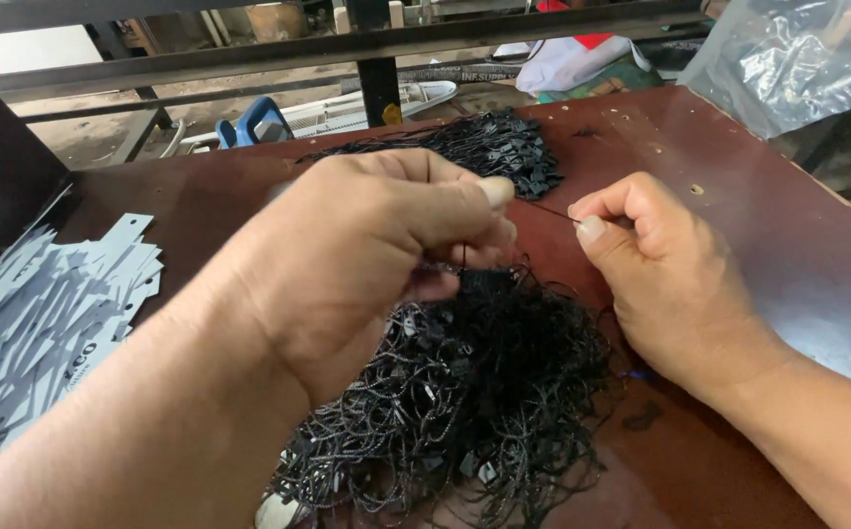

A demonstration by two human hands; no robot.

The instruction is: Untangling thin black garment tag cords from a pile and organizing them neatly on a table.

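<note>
Here the left hand (366, 245) is closed in a pinching grip on a black string (543, 208), thumb pressed to the curled fingers above a tangled heap of black cords (484, 392). The right hand (660, 264) is closed too, its thumb and forefinger nipping the other end of the same string, which runs taut between the two grips. The heap lies on the dark red table (788, 255), directly under the left grip and just beside the right wrist, touching it. Beyond both grips, farther up the table, sits a second pile of black tags (494, 147). Well off to the left of the left grip lies a spread of pale grey card strips (43, 304). A clear plastic bag (798, 59) rests past the right grip, at the table's far corner.
</note>
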